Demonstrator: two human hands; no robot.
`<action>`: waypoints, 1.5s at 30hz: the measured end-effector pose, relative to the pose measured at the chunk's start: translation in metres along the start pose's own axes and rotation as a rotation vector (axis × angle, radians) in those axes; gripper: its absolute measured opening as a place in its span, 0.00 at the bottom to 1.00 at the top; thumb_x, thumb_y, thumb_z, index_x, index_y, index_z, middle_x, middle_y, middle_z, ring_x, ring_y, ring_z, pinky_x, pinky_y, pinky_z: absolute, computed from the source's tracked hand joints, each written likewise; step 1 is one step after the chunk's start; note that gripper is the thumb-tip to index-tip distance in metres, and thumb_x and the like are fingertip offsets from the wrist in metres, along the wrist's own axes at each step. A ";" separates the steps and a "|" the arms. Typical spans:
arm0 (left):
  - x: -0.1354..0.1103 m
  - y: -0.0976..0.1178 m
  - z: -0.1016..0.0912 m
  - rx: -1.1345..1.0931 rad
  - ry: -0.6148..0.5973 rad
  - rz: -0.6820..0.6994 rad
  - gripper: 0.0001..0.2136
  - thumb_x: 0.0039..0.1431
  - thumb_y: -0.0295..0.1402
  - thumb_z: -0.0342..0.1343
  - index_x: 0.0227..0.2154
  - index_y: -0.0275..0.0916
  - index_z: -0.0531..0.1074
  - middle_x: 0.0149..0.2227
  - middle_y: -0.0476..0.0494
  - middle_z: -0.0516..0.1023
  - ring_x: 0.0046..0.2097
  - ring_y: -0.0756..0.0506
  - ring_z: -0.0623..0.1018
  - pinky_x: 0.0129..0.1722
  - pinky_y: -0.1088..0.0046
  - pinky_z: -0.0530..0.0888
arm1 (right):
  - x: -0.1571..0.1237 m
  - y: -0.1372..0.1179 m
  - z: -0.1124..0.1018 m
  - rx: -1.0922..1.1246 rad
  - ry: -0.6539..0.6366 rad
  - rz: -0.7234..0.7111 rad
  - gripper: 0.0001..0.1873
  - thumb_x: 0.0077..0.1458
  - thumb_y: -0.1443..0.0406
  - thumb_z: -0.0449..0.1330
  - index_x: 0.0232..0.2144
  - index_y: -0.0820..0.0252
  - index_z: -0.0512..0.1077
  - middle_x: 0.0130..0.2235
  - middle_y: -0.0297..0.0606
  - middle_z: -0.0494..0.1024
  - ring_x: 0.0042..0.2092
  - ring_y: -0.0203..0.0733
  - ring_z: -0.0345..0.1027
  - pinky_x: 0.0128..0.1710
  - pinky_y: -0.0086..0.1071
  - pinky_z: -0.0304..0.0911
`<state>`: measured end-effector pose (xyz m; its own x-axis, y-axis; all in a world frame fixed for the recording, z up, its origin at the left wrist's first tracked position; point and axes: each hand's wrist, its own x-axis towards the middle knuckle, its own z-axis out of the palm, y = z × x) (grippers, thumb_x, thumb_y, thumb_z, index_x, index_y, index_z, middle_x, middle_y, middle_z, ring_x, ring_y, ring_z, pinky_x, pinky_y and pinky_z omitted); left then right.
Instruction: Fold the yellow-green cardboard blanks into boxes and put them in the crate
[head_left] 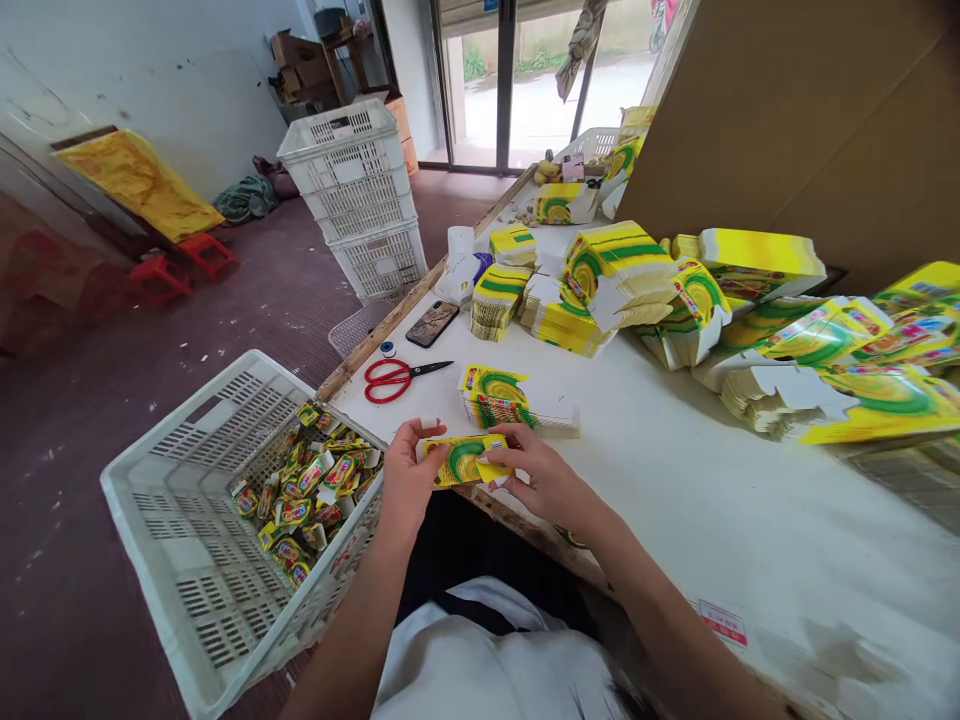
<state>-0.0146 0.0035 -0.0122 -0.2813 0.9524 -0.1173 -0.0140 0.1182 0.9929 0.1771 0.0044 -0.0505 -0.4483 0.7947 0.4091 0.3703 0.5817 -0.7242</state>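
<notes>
Between my two hands, over the table's near edge, is a small yellow and green printed carton [463,460]. My left hand [409,468] grips its left end, thumb on the printed face and a white wrap around one finger. At the right end, the fingers of my right hand [529,465] pinch the yellow end flap. Just beyond lies a stack of flat cartons [499,398] in the same print. Left of that stack, red-handled scissors [401,378] lie with their blades pointing right.
A white plastic crate [187,530] at lower left holds several folded cartons [315,490]. A phone [433,323] lies on the white table [675,510]. Bundles of flat cartons [615,270] cover its far side, before a large cardboard sheet [787,120]. Stacked crates [360,200] stand on the floor.
</notes>
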 end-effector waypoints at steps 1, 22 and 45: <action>0.000 -0.001 0.000 -0.012 0.011 -0.007 0.16 0.38 0.31 0.64 0.33 0.37 0.71 0.35 0.45 0.78 0.37 0.48 0.76 0.35 0.74 0.73 | 0.000 0.000 0.000 0.007 -0.007 0.001 0.14 0.54 0.72 0.59 0.43 0.55 0.75 0.51 0.49 0.68 0.52 0.49 0.68 0.50 0.47 0.68; -0.003 -0.001 0.003 -0.074 0.033 -0.064 0.15 0.35 0.31 0.65 0.31 0.37 0.73 0.30 0.48 0.77 0.33 0.49 0.75 0.36 0.73 0.71 | -0.002 -0.004 0.005 0.134 0.051 0.039 0.16 0.50 0.73 0.60 0.40 0.52 0.74 0.52 0.43 0.66 0.55 0.49 0.64 0.53 0.47 0.63; 0.021 0.019 -0.146 1.105 0.574 0.029 0.36 0.46 0.43 0.59 0.56 0.27 0.58 0.64 0.16 0.52 0.66 0.24 0.53 0.60 0.42 0.54 | 0.044 0.049 -0.004 -0.216 0.324 0.470 0.15 0.47 0.76 0.58 0.39 0.58 0.71 0.38 0.47 0.76 0.45 0.55 0.67 0.50 0.50 0.59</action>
<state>-0.1614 -0.0152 0.0072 -0.6502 0.7313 0.2059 0.7351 0.5370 0.4139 0.1786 0.0685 -0.0652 0.0605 0.9675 0.2456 0.6402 0.1511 -0.7532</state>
